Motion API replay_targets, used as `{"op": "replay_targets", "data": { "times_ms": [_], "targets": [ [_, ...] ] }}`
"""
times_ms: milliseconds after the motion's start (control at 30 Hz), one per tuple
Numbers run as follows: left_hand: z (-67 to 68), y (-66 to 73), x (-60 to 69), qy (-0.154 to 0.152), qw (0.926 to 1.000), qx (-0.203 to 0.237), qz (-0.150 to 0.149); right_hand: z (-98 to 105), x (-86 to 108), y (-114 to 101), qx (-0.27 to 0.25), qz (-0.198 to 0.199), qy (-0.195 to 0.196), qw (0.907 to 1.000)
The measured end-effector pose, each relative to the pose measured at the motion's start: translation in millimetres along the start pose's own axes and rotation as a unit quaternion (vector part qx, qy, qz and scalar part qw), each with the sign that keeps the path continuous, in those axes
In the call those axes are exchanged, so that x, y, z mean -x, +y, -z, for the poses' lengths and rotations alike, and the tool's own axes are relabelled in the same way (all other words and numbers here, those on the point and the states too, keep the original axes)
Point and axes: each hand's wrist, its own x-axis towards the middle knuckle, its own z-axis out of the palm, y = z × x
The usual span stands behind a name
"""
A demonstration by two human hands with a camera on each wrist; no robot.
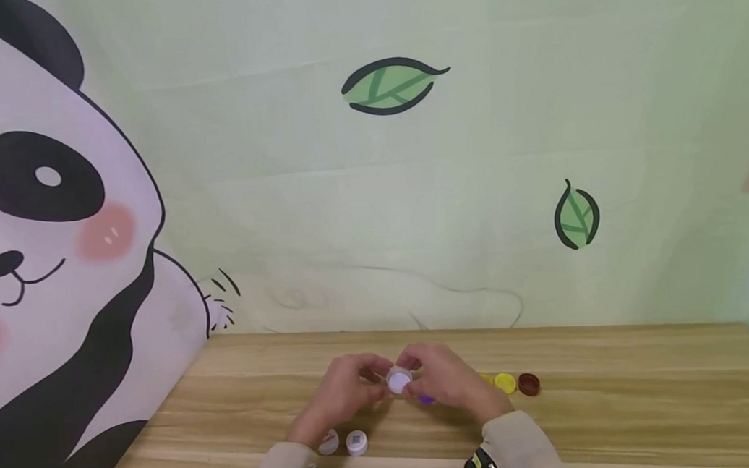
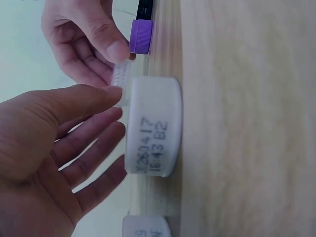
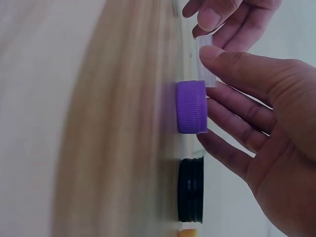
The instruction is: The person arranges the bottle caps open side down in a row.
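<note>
the left hand (image 1: 346,388) and right hand (image 1: 449,382) both pinch a clear cap (image 1: 399,382) by its edge, just over the tabletop (image 1: 634,397) and near the purple cap (image 3: 191,107). if one thumb slips, the clear cap could tip and drop; lowered carelessly, it could knock the purple cap.

From the clear cap (image 1: 399,382), worktop (image 1: 382,341) room lies toward twelve o'clock; white caps (image 1: 356,444) block eight, a purple cap (image 3: 191,107) four.

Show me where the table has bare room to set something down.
Right of the dark red cap, and between the panda wall and the left hand. It's crowded around the white caps and from the right hand to that cap.
</note>
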Motion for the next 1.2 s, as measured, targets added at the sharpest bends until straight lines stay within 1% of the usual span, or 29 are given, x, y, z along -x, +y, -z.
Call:
{"op": "replay_targets", "data": {
  "times_ms": [233, 467, 633, 800, 933, 1033, 1200],
  "targets": [
    [2.3, 0.8, -0.4, 0.028, 0.9992, 0.021, -0.019, 7.5, 0.8, -6.6, -0.005, 0.001, 0.010, 0.9999],
    [2.7, 0.7, 0.5, 0.045, 0.9985, 0.012, -0.029, 10.6, 1.2, -6.8, -0.019, -0.006, 0.020, 0.9996],
    [3.5, 0.9, 2.8, 0.053, 0.9980, 0.012, -0.032, 11.9, 2.9, -4.4, -0.048, -0.010, 0.021, 0.9985],
    [5.0, 2.9, 5.6, 0.055, 0.9980, 0.013, -0.029, 13.0, 5.6, -3.6, -0.075, -0.005, 0.017, 0.9970],
    [5.5, 3.5, 6.9, 0.054, 0.9980, 0.021, -0.023, 14.3, 8.2, -5.6, -0.085, -0.001, 0.016, 0.9962],
    [6.1, 4.1, 7.9, 0.052, 0.9981, 0.024, -0.022, 15.2, 9.9, -6.7, -0.090, -0.003, 0.014, 0.9958],
    [7.9, 6.4, 9.4, 0.048, 0.9985, 0.017, -0.021, 15.3, 11.1, -5.9, -0.102, -0.009, 0.012, 0.9947]
  ]
}}
